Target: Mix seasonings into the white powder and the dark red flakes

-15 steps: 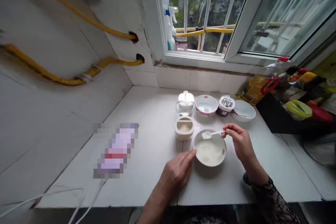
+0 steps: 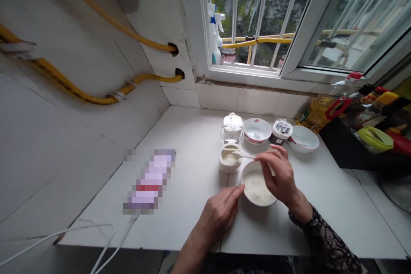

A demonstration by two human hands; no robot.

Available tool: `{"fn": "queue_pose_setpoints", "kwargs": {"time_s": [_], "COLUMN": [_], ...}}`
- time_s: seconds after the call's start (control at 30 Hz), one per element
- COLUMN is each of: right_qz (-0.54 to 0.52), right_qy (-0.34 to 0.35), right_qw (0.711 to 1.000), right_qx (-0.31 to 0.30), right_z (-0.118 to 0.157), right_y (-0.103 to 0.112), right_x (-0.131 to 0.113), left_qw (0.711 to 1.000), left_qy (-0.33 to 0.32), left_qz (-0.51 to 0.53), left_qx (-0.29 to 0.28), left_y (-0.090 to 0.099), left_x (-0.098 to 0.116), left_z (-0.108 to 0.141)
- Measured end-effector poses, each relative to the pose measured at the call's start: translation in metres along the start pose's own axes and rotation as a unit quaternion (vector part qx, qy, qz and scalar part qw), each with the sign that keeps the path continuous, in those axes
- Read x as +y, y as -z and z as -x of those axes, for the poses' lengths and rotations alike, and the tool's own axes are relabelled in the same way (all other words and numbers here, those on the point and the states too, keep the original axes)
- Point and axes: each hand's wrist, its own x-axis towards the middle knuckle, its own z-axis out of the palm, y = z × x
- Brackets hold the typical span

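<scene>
My right hand (image 2: 278,175) pinches the handle of a small white spoon (image 2: 246,156). The spoon's head dips into an open white seasoning jar (image 2: 230,167) that holds a pale grainy substance; its clear lid (image 2: 231,133) is flipped up behind. In front of the jar stands a white bowl (image 2: 257,188) with a whitish substance in it, partly covered by my right hand. My left hand (image 2: 220,212) grips this bowl's left rim with thumb and fingertips.
Behind are a flowered bowl (image 2: 257,130), a closed dark jar with a white lid (image 2: 281,130) and another bowl (image 2: 303,139) with a spoon in it. An oil bottle (image 2: 324,109) and a black rack (image 2: 335,145) stand right. A blurred purple item (image 2: 149,180) and white cable (image 2: 120,242) lie left.
My right hand has moved the spoon left, from above the bowl into the open jar. My left hand stays at the bowl's rim. The view has shifted slightly.
</scene>
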Motion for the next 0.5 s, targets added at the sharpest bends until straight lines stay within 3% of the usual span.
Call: {"fn": "queue_pose_setpoints", "kwargs": {"time_s": [0.1,0.17,0.3,0.5], "right_qz": [-0.019,-0.024,-0.006,-0.016], "right_qy": [-0.070,-0.100,-0.120,-0.116], "right_qw": [0.996,0.994,0.993,0.987], "right_qx": [0.047,0.045,-0.016,-0.107], "right_z": [0.003,0.009,0.024,0.036], "right_y": [0.016,0.024,0.028,0.017], "right_x": [0.005,0.011,0.022,0.020], "left_qw": [1.000,1.000,1.000,1.000], "left_qy": [0.001,0.001,0.001,-0.002], "left_qz": [0.001,0.003,0.011,0.008], "left_qx": [0.006,0.008,0.003,0.005], "left_y": [0.000,0.000,0.000,0.000], "left_x": [0.000,0.000,0.000,-0.001], "left_z": [0.000,0.001,0.001,0.001]}}
